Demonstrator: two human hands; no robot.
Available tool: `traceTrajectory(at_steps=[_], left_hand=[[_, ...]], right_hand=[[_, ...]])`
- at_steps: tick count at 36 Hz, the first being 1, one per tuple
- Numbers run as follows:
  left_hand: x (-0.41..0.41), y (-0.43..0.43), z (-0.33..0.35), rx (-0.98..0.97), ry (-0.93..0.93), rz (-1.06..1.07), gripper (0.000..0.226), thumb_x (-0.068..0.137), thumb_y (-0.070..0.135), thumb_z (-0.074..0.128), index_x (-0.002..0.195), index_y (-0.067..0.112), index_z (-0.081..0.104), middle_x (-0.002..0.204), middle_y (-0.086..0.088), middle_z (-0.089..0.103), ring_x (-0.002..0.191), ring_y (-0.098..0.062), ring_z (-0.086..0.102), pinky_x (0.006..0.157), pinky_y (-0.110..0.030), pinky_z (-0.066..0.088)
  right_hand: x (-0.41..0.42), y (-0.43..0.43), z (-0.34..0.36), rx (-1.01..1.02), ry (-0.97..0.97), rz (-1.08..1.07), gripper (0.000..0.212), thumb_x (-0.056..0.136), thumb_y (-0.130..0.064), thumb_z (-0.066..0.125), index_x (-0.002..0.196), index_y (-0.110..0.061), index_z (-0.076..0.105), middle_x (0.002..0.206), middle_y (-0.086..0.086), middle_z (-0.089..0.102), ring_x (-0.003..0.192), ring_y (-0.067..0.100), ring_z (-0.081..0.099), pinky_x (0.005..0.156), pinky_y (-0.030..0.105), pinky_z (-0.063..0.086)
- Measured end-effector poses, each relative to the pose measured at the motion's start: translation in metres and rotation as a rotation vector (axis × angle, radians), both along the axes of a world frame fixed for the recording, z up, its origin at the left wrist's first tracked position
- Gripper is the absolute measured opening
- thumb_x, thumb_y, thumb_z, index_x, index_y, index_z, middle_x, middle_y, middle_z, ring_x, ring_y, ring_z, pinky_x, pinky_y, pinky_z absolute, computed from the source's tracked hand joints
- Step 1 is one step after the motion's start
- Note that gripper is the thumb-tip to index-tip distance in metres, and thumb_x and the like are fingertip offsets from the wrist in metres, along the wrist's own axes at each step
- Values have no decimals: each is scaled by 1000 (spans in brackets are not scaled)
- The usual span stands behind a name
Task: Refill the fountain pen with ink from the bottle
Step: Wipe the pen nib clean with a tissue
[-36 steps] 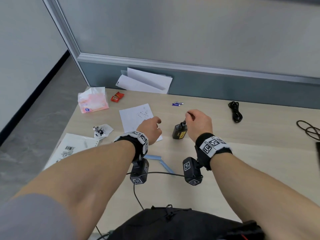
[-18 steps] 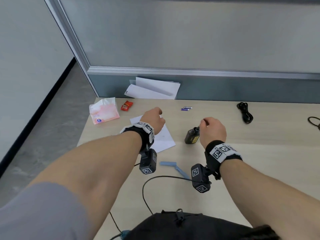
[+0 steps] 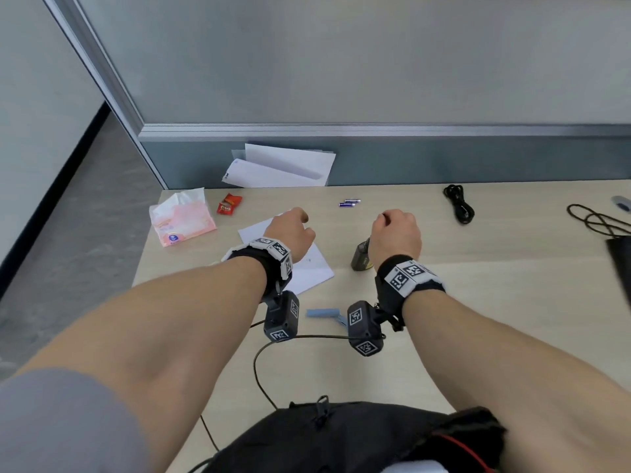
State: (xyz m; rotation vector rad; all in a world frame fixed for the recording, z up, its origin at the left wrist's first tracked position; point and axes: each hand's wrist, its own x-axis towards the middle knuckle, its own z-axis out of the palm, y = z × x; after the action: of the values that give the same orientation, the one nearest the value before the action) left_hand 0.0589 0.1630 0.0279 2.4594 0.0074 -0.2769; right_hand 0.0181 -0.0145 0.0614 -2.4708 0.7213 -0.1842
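A small dark ink bottle [image 3: 359, 259] with a yellow label stands on the wooden desk [image 3: 495, 302], right of a white sheet [image 3: 312, 268]. My right hand [image 3: 396, 237] is closed directly above and behind the bottle's mouth. A short dark tip, apparently the fountain pen [image 3: 367, 241], shows between the fist and the bottle neck. The rest of the pen is hidden in the hand. My left hand [image 3: 290, 233] is a loose fist over the white sheet, well left of the bottle. What it holds, if anything, is hidden.
A pink tissue pack [image 3: 181, 220] and red wrapper [image 3: 228, 204] lie far left, two batteries [image 3: 349, 203] behind the hands. A coiled black cable [image 3: 459, 206] and more cord [image 3: 597, 220] lie right. A blue strip [image 3: 322, 314] sits near the wrists, a black bag [image 3: 341, 435] at the near edge.
The view has shifted, so the desk sits further right in frame. My left hand has moved forward over the sheet, away from the bottle. My right hand stays at the bottle's mouth.
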Motion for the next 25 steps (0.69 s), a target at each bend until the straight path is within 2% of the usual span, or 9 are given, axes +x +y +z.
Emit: traceTrajectory(at_steps=[3, 9, 18, 22, 25], left_hand=[[2, 7, -1, 8, 3, 16, 36, 87, 23, 51, 123, 16, 55, 116, -5, 64, 108, -26, 55, 88, -34, 45], [7, 23, -10, 50, 12, 41, 36, 87, 25, 52, 122, 18, 55, 118, -5, 63, 106, -26, 57, 78, -29, 40], [8, 23, -13, 82, 9, 53, 37, 86, 25, 52, 123, 18, 56, 120, -4, 63, 106, -25, 58, 76, -28, 38], [8, 18, -11, 75, -1, 23, 35, 86, 25, 51, 121, 19, 56, 116, -4, 63, 94, -22, 56, 71, -28, 37], [9, 19, -10, 72, -6, 10, 35, 86, 25, 50, 121, 18, 55, 114, -4, 63, 88, -20, 53, 71, -28, 39]], right_hand=[[2, 0, -2, 7, 12, 8, 30, 98, -25, 38, 108, -11, 63, 116, 11, 55, 89, 26, 53, 78, 32, 38], [-1, -5, -6, 21, -11, 0, 29, 98, -26, 38, 108, -13, 63, 112, 10, 58, 91, 24, 53, 77, 31, 36], [-6, -13, -2, 33, -81, -40, 29, 98, -26, 38, 107, -14, 63, 110, 8, 59, 84, 18, 45, 77, 29, 35], [-6, -14, 0, 42, -96, -36, 29, 98, -25, 38, 107, -14, 63, 109, 8, 60, 87, 20, 49, 79, 30, 38], [-4, -13, 3, 42, -107, -22, 29, 99, -25, 38, 108, -15, 63, 107, 7, 61, 84, 18, 45, 76, 28, 36]])
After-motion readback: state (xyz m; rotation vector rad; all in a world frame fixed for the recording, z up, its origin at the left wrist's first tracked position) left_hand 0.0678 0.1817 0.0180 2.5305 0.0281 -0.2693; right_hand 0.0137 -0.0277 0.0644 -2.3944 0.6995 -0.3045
